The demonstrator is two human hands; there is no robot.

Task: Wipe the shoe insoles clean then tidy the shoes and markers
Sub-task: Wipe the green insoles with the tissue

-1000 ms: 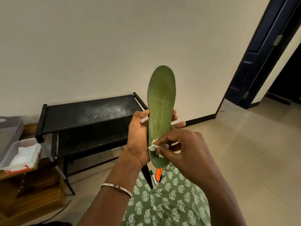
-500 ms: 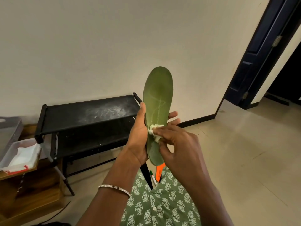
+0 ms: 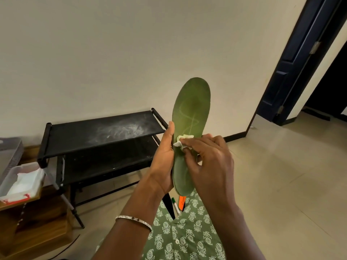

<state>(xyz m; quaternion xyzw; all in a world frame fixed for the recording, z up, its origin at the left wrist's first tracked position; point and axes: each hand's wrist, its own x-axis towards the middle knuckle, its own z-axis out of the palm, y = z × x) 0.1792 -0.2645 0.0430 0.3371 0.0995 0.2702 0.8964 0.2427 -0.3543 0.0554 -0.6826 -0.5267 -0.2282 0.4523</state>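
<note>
Since a second ago the right hand (image 3: pixel 208 162) climbs from the heel to the waist of the insole (image 3: pixel 191 109), taking its wipe (image 3: pixel 183 140) upward. Behind stands a black shoe rack (image 3: pixel 93 132), its top shelf dust-streaked. To its left a clear tub (image 3: pixel 7 180) holds folded white sheets, probably spare wipes. The insole is held upright, facing the camera, so the faint scribble above shows. The left hand (image 3: pixel 163 162) grips its edge as backing while the right pinches the wad against it. A green-capped marker (image 3: pixel 175 204) lies below.
</note>
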